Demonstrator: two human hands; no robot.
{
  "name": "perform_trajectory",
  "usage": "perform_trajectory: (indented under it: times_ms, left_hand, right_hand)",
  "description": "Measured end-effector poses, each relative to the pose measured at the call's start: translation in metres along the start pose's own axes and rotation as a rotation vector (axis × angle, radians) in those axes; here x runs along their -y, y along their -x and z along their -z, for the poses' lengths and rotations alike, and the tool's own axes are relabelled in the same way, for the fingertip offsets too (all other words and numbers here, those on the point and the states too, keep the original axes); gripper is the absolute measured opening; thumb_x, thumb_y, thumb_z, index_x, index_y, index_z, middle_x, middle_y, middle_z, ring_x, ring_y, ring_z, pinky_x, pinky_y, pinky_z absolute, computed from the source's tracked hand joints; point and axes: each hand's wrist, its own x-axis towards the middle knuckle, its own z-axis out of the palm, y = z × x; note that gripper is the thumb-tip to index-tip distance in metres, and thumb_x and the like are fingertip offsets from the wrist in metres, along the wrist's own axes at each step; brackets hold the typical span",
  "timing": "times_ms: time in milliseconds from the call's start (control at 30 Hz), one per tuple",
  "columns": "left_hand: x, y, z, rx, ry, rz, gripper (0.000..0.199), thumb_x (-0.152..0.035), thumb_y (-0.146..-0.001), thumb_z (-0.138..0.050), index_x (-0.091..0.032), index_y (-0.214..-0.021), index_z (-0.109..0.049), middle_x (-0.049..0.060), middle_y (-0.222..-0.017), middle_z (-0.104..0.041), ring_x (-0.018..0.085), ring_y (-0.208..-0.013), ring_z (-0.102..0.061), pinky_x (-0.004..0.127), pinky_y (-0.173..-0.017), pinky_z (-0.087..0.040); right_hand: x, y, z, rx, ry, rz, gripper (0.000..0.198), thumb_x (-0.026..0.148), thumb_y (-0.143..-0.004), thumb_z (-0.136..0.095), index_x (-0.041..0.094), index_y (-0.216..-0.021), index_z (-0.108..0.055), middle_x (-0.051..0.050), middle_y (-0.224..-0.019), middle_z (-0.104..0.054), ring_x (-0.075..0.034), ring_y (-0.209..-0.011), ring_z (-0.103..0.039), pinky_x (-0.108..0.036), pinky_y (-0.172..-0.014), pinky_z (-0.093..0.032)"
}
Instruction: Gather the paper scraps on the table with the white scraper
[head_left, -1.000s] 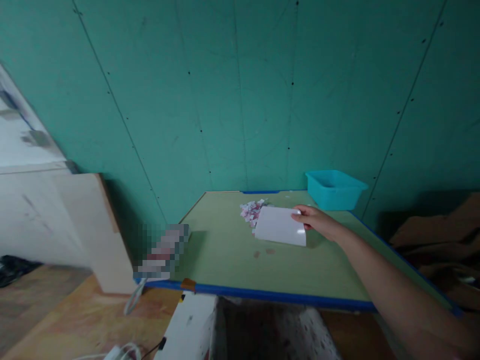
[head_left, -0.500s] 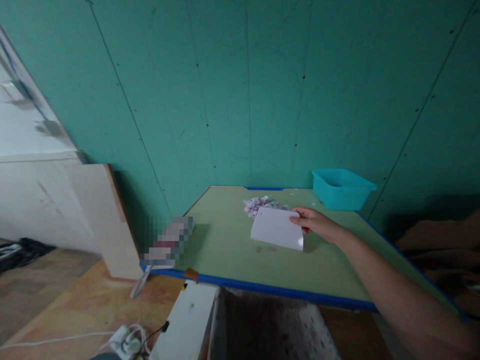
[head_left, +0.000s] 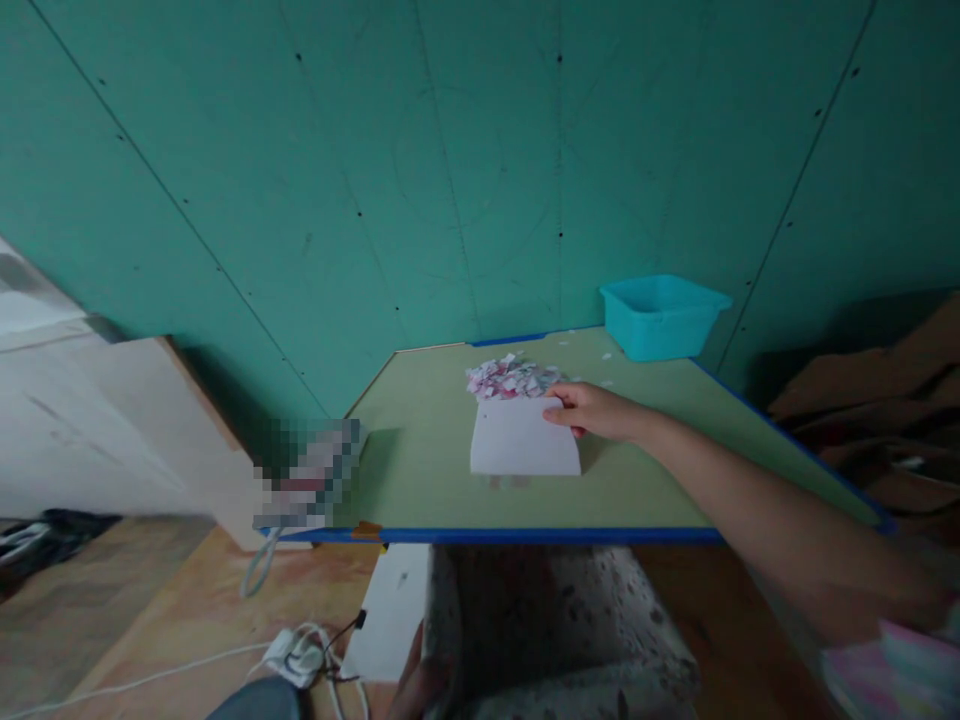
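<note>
My right hand (head_left: 589,410) pinches a white sheet of stiff paper (head_left: 521,437) by its upper right corner, fingers closed. The sheet is tilted over the pale green tabletop (head_left: 420,430), its lower edge close to the surface. Right behind it lies a heap of torn paper scraps (head_left: 510,375), partly covered by the sheet. Below the table's front edge, my left hand (head_left: 417,682) shows dimly at the left wall of a speckled bin (head_left: 652,640). It seems to grip that wall; most of its fingers are hidden.
A turquoise plastic tub (head_left: 664,325) stands at the back right of the table, with a few loose scraps near it. A blurred-out box (head_left: 311,480) with a cord loop sits at the left edge. White cables (head_left: 296,655) lie on the floor; cardboard (head_left: 870,400) is stacked at right.
The view has tilted down. My right hand has brought the sheet nearer to the scraps, levelling its lower edge. My left hand has come into view at the bin.
</note>
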Motion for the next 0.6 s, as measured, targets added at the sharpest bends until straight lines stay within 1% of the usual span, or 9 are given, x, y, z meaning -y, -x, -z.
perform_trajectory:
  times_ms: [67, 133, 233, 300, 467, 600]
  left_hand:
    - [0.0, 0.002, 0.001, -0.033, -0.024, -0.021, 0.032, -0.008, -0.038, -0.07, -0.023, -0.064, -0.059, 0.0, -0.055, -0.068, 0.023, -0.063, -0.061, 0.03, -0.062, -0.048]
    - [0.0, 0.006, 0.003, -0.068, -0.05, -0.051, 0.032, -0.008, -0.041, -0.07, -0.023, -0.067, -0.06, -0.001, -0.053, -0.065, 0.021, -0.064, -0.06, 0.026, -0.063, -0.047]
    - [-0.001, 0.014, 0.006, -0.087, -0.098, -0.078, 0.026, -0.008, -0.044, -0.07, -0.023, -0.063, -0.06, -0.004, -0.04, -0.057, 0.017, -0.051, -0.055, 0.024, -0.056, -0.045]
    - [-0.001, 0.018, 0.008, -0.092, -0.126, -0.087, 0.023, -0.008, -0.046, -0.07, -0.024, -0.059, -0.059, -0.006, -0.035, -0.052, 0.016, -0.045, -0.051, 0.025, -0.054, -0.045]
    - [0.0, 0.02, 0.01, -0.123, -0.154, -0.101, 0.025, -0.006, -0.044, -0.069, -0.025, -0.05, -0.054, -0.005, -0.037, -0.052, 0.019, -0.058, -0.057, 0.027, -0.064, -0.047]
    - [0.0, 0.015, 0.009, -0.128, -0.163, -0.104, 0.033, -0.003, -0.038, -0.071, -0.026, -0.041, -0.047, -0.007, -0.032, -0.046, 0.019, -0.061, -0.058, 0.024, -0.066, -0.047]
  right_hand:
    - [0.005, 0.003, -0.002, 0.039, -0.024, -0.008, 0.02, 0.034, -0.071, -0.054, 0.016, -0.078, -0.048, 0.005, -0.059, -0.046, -0.003, -0.043, -0.038, -0.019, -0.042, -0.028]
    - [0.008, 0.004, -0.003, 0.029, -0.041, -0.019, 0.02, 0.034, -0.071, -0.055, 0.016, -0.077, -0.047, 0.005, -0.06, -0.046, -0.004, -0.045, -0.038, -0.019, -0.042, -0.029]
    - [0.008, 0.002, -0.003, -0.053, -0.052, -0.015, 0.02, 0.033, -0.07, -0.055, 0.016, -0.077, -0.047, 0.005, -0.061, -0.046, -0.005, -0.046, -0.04, -0.02, -0.042, -0.031]
    - [0.004, 0.0, -0.003, -0.069, -0.034, -0.004, 0.019, 0.032, -0.071, -0.054, 0.016, -0.079, -0.047, 0.005, -0.061, -0.047, -0.005, -0.046, -0.04, -0.02, -0.042, -0.031]
    - [-0.004, -0.003, -0.008, -0.044, 0.032, 0.03, 0.016, 0.031, -0.072, -0.053, 0.017, -0.078, -0.048, 0.005, -0.058, -0.046, -0.005, -0.044, -0.04, -0.02, -0.042, -0.028]
    - [-0.005, -0.001, -0.011, -0.004, 0.035, 0.045, 0.017, 0.033, -0.073, -0.052, 0.017, -0.076, -0.047, 0.005, -0.059, -0.045, -0.005, -0.044, -0.039, -0.019, -0.042, -0.029]
